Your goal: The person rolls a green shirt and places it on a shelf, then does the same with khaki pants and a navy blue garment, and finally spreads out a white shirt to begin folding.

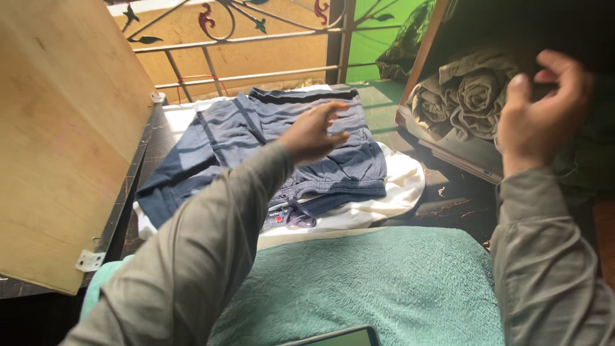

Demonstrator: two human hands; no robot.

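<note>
Both hands up in the air, holding nothing

Left hand (314,133) hovers fingers spread over the blue shorts (282,150); they're laid flat on a white cloth (400,186) on the floor, near the railing (243,41). Right hand (541,109) is loosely open too, raised in front of the rolled grey clothes (471,93) in a cupboard at right. A teal towel (384,282) sits nearest the camera, a phone (339,337) on its near edge, a wooden door (57,128) at left.

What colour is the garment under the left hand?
Dark blue shorts, seen best in the head view.
</note>
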